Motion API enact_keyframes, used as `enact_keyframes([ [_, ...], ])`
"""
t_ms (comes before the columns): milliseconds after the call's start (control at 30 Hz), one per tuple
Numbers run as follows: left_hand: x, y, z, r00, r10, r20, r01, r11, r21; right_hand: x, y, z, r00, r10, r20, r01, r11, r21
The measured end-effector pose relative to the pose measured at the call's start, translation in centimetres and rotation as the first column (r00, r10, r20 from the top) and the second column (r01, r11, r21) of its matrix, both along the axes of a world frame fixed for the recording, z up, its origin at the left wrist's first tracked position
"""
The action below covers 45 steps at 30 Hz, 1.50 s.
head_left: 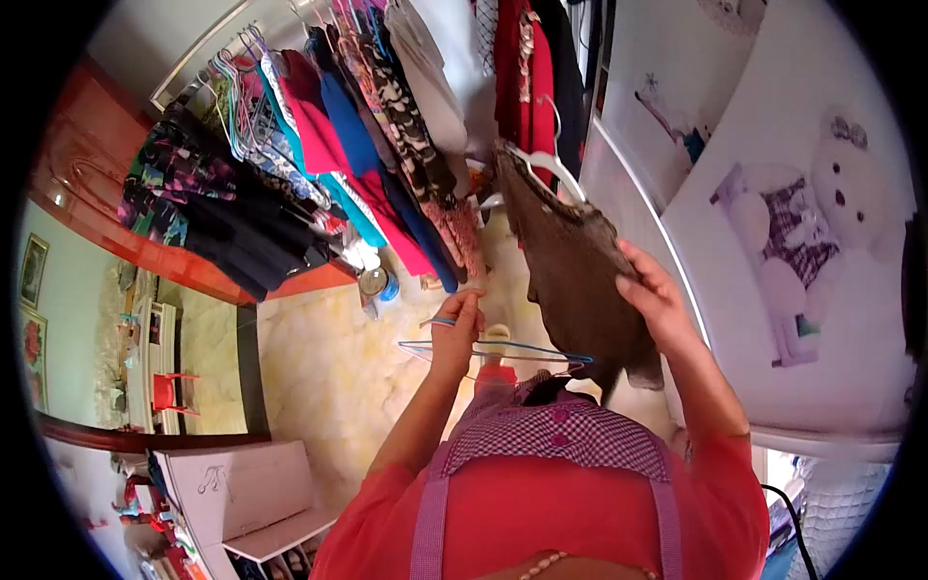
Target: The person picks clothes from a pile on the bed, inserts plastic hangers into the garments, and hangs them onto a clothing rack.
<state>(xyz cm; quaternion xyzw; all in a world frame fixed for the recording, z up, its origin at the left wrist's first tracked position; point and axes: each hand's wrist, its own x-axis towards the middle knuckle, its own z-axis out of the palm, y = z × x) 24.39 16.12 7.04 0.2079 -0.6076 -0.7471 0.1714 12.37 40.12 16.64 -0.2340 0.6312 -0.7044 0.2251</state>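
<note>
A dark brown garment (580, 275) hangs on a white hanger (543, 162) at centre right. My right hand (657, 295) grips its right edge, thumb on the near side and fingers behind the cloth. My left hand (458, 327) is closed around thin hangers, with a blue one (503, 346) stretching out below it toward the right. The blue hanger carries no garment and lies across the view just above my checked apron (561, 430). A gap separates my left hand from the brown garment.
Many clothes (362, 164) hang from a rack (198, 53) at the upper left. Red garments (527, 77) hang at the top. A can (375, 283) stands on the marble floor (319, 387). White doors with a bear picture (797, 222) rise at right; a cabinet (242, 488) stands lower left.
</note>
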Motion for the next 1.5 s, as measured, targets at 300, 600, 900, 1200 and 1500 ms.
enact_keyframes([
  [300,-8.2,-10.1,3.5,0.97,-0.079,-0.232,0.081,0.997,-0.002,-16.9,-22.4,3.4,0.957,-0.159,-0.243,0.108,0.972,-0.207],
  [600,-14.4,-17.6,8.8,0.922,-0.145,-0.358,0.081,0.979,-0.189,-27.0,-36.9,11.3,0.922,-0.242,-0.302,0.164,0.951,-0.263],
  [900,-16.7,-19.2,8.9,0.885,-0.355,-0.301,0.253,0.91,-0.327,-32.6,-43.8,12.2,0.895,-0.229,-0.382,0.184,0.971,-0.151],
  [1200,-17.1,-18.0,6.7,0.904,-0.377,-0.203,0.341,0.92,-0.192,-32.4,-43.4,10.1,0.824,-0.1,-0.557,0.192,0.975,0.109],
  [1500,-15.3,-11.2,3.4,0.696,-0.712,-0.095,0.694,0.701,-0.167,-16.3,-23.4,-1.1,0.915,-0.132,-0.382,0.227,0.95,0.214],
])
